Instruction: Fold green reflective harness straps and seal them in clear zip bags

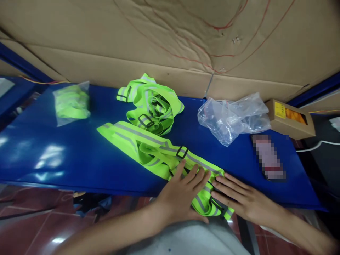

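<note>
A neon yellow-green reflective strap harness (156,150) with grey stripes and black buckles lies across the blue table, its near end by the front edge. My left hand (183,189) rests on it, palm down, fingers spread. Flat against the harness's right end lies my right hand (236,194), its fingers stretched out and touching the strap. Part of the webbing and a black buckle are hidden under the hands. Just behind, a heap of similar reflective straps (151,104) lies loosely coiled.
A clear bag with a folded green harness (72,102) sits at the left. On the right are clear plastic bags (233,117), a cardboard box (290,118) with orange contents, and a phone (268,157). Cardboard (106,42) with red strings stands behind the blue table (79,156).
</note>
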`<state>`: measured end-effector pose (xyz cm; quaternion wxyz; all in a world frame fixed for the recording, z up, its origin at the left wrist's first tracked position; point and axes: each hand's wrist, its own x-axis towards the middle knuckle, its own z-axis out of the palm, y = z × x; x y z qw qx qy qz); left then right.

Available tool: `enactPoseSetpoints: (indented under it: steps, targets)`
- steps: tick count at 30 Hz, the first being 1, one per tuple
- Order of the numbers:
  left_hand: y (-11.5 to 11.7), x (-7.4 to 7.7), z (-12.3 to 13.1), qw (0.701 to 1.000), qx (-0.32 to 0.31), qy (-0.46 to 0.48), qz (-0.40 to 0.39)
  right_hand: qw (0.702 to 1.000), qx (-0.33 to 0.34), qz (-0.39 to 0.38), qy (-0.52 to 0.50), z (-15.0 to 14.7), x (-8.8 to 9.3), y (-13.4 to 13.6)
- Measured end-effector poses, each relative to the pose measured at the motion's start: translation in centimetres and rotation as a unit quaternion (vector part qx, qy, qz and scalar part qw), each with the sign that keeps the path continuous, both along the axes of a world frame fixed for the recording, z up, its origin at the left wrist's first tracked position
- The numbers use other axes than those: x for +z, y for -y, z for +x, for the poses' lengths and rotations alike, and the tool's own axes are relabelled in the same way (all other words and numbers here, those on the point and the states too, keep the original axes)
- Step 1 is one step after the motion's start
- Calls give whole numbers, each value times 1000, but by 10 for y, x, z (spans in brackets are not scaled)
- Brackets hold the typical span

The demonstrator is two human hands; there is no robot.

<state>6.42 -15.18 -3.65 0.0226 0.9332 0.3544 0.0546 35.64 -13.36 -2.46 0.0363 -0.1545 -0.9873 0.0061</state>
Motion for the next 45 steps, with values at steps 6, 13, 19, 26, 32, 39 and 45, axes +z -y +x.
enactPoseSetpoints:
  steps: [6,13,19,26,32,39,45]
  targets:
    - [-13,5,14,998,-58,-16,22,999,-19,23,-31,0,-4,6]
    - [-21,-11,8,999,-15,13,-31,997,-29,-56,-39,-2,16,3]
    - [-17,-12,11,999,5,22,-40,979,-25,-201,-39,-23,40,-16]
    - [-19,-8,8,999,-7,17,-28,986,-6,-160,-43,-65,29,-32]
    - [-17,-6,1,1000,7,10,-2,997,-13,-73,-33,-71,17,-46]
    - [-19,-5,-4,1000,12,13,-1,999,-11,0,-34,-66,0,-46]
    - [-19,-5,-5,999,35,1,-18,995,25,-19,-93,-45,-7,-20]
